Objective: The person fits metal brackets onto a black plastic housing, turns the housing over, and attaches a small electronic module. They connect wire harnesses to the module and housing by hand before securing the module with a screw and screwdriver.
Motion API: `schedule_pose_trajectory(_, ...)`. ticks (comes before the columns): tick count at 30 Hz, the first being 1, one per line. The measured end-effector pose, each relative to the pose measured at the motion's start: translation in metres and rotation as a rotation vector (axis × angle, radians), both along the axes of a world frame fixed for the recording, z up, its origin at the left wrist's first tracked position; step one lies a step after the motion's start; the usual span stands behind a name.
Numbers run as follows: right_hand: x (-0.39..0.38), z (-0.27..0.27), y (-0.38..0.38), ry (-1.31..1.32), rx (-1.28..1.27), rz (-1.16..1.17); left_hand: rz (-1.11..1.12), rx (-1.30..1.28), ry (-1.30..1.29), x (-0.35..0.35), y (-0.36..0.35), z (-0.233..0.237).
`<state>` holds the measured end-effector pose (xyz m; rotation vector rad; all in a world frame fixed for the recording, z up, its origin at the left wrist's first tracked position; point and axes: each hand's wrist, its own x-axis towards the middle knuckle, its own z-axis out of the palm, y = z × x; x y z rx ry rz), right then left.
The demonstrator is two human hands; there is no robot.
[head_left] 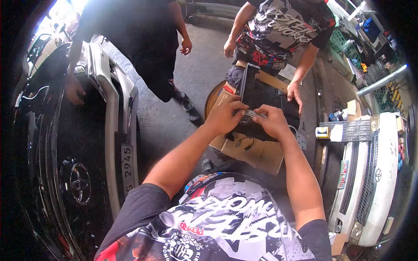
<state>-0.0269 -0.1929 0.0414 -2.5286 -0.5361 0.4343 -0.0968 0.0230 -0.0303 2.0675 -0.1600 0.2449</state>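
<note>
Both of my hands meet at the near edge of a black panel-like part (pixel 267 99), which has a straight metal strip (pixel 248 82) along its left side. My left hand (pixel 225 115) has its fingers bent and closed on the left side of a small silver metal piece (pixel 247 116). From the other side, my right hand (pixel 273 122) pinches the same piece between thumb and fingers. Its exact kind is too small to make out. Beneath the part lies a flattened cardboard sheet (pixel 250 153), with a small dark item (pixel 244 142) on it.
Across from me stands a co-worker (pixel 283 30), one hand beside the panel. Another person (pixel 130 43) in dark clothes stands by the black Toyota car (pixel 65 143) at left. A white car front (pixel 379 174) and a wire rack (pixel 355 130) are at right.
</note>
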Motion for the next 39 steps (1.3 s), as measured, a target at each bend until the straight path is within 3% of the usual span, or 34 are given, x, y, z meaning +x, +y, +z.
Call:
schedule_pose_trajectory(4, 0.002, 0.002, -0.001, 0.022, 0.000, 0.007, -0.112, 0.118, -0.170, -0.006, 0.012, -0.003)
schedule_pose_trajectory(7, 0.004, -0.004, -0.001, 0.008, 0.037, 0.013, -0.083, -0.432, 0.019, -0.021, 0.012, -0.002)
schedule_pose_trajectory(11, 0.008, -0.004, -0.001, 0.035, 0.070, 0.018, 0.072, -0.604, 0.119, -0.022, 0.007, -0.013)
schedule_pose_trajectory(16, 0.021, -0.011, -0.005, 0.136, 0.147, 0.062, 0.074, -0.561, 0.169, -0.022, -0.005, -0.027)
schedule_pose_trajectory(19, 0.028, -0.017, -0.007, 0.174, 0.170, 0.080, 0.105, -0.325, 0.183, -0.021, -0.010, -0.016)
schedule_pose_trajectory(28, 0.035, -0.006, -0.005, 0.214, 0.155, 0.143, 0.215, -0.096, -0.020, -0.005, -0.014, -0.029)
schedule_pose_trajectory(31, 0.035, -0.003, -0.008, 0.289, 0.154, 0.130, 0.135, -0.197, 0.005, -0.004, -0.015, -0.040)
schedule_pose_trajectory(35, 0.023, 0.002, -0.015, 0.186, 0.169, 0.191, 0.116, -0.240, 0.090, -0.019, -0.019, -0.048)
schedule_pose_trajectory(39, 0.010, 0.002, -0.022, 0.169, 0.221, 0.267, 0.100, -0.288, 0.252, -0.034, -0.026, -0.031)
